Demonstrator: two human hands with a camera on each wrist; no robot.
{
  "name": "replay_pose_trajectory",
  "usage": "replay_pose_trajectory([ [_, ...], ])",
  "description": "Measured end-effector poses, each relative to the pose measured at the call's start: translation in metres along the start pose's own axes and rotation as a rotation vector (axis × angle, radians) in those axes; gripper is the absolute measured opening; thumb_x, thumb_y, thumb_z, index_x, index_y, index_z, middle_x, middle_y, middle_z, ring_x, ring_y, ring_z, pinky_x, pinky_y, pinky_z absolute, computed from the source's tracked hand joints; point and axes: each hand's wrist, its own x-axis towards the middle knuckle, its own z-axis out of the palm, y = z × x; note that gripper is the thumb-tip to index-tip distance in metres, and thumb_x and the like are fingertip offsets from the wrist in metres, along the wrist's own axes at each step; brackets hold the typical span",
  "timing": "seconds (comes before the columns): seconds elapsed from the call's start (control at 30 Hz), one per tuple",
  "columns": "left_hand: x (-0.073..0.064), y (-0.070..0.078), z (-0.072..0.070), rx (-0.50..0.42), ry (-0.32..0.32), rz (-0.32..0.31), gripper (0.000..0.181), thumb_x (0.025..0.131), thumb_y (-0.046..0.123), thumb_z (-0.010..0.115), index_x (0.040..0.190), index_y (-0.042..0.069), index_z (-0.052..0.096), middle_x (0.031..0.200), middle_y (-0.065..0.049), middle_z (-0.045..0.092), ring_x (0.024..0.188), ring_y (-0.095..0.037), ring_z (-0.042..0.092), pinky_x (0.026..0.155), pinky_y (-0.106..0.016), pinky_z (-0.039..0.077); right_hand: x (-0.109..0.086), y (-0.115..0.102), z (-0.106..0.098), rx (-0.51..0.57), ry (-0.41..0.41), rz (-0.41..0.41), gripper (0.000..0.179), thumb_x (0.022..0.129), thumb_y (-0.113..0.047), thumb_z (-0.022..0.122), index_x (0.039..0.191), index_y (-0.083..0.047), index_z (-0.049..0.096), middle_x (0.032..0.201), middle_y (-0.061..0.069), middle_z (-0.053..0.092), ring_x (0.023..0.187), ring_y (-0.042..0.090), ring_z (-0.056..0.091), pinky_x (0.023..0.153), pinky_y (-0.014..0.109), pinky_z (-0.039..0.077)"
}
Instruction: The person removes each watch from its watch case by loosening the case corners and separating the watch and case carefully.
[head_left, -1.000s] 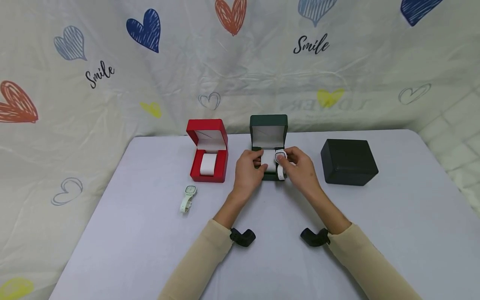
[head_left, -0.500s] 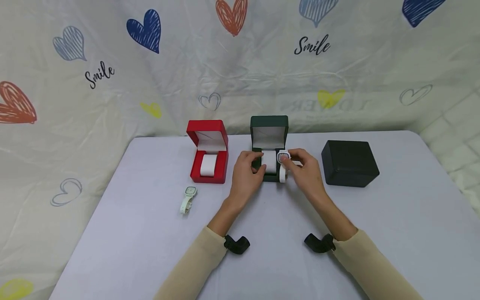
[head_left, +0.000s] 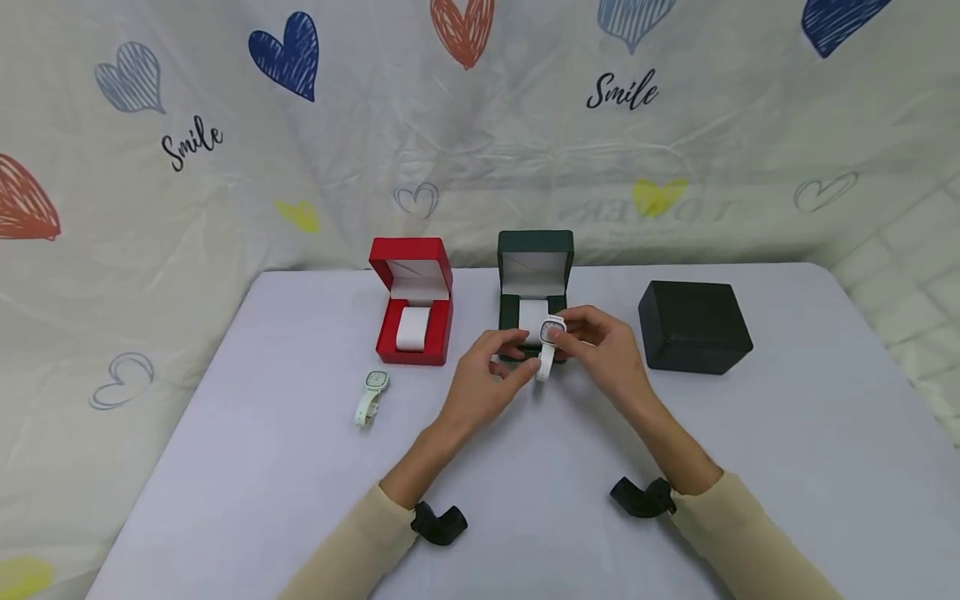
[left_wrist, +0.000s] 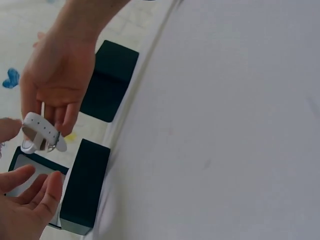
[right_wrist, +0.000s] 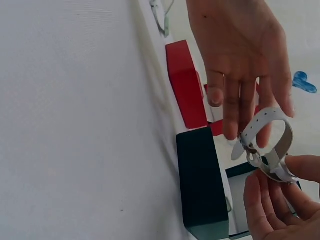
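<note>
My right hand (head_left: 606, 354) pinches a white wristwatch (head_left: 546, 363) at its face, thumb on top. The strap hangs down, buckled into a loop, as the right wrist view shows. Behind it stands the raised-lid dark green watch box (head_left: 536, 242), holding a white cushion (head_left: 533, 313). My left hand (head_left: 483, 375) is just left of the watch, fingers loosely bent, thumb tip right at the strap (left_wrist: 42, 126). A red watch box (head_left: 414, 357) with its own white cushion (head_left: 413, 328) stands to the left, lid up. Nearer me lies a second, pale-strapped watch (head_left: 371, 398).
A closed black box (head_left: 697, 327) stands at the right of the table. The white tablecloth (head_left: 525, 517) runs back to a curtain (head_left: 495, 150) printed with hearts. A black camera is strapped to each wrist.
The right hand has brought the watch from the green box's right side to in front of its cushion. The left hand has drawn back from the cushion toward the watch strap.
</note>
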Motion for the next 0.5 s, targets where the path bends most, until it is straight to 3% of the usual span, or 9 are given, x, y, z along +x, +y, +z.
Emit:
replay_pose_trajectory([
  [0.17,-0.010,-0.002,0.001,-0.038,-0.068,-0.015,0.060,0.095,0.028,0.076,0.149,0.014,0.053,0.138,-0.007,0.063,0.115,-0.017,0.067,0.084,-0.021,0.059,-0.005,0.002,0.004,-0.003,-0.042,-0.035,0.031,0.096,-0.017,0.076,0.124,-0.006,0.068,0.107,0.017,0.072,0.083,0.010,0.074,0.077,0.025,0.064],
  [0.33,-0.015,-0.007,0.000,-0.077,-0.083,-0.002,0.060,0.094,0.025,0.077,0.149,0.017,0.053,0.136,-0.003,0.063,0.113,-0.017,0.068,0.086,-0.023,0.060,-0.008,0.003,0.009,0.051,-0.074,-0.072,0.030,0.096,-0.014,0.076,0.124,-0.007,0.066,0.107,0.020,0.071,0.084,0.008,0.074,0.077,0.027,0.065],
  [0.5,-0.022,-0.010,-0.002,-0.110,-0.082,-0.015,0.059,0.094,0.022,0.079,0.147,0.018,0.055,0.131,-0.003,0.066,0.113,-0.018,0.069,0.090,-0.029,0.063,-0.013,0.003,0.015,0.034,-0.087,-0.069,0.029,0.096,-0.017,0.076,0.123,-0.009,0.067,0.107,0.018,0.071,0.085,0.008,0.074,0.077,0.027,0.065],
])
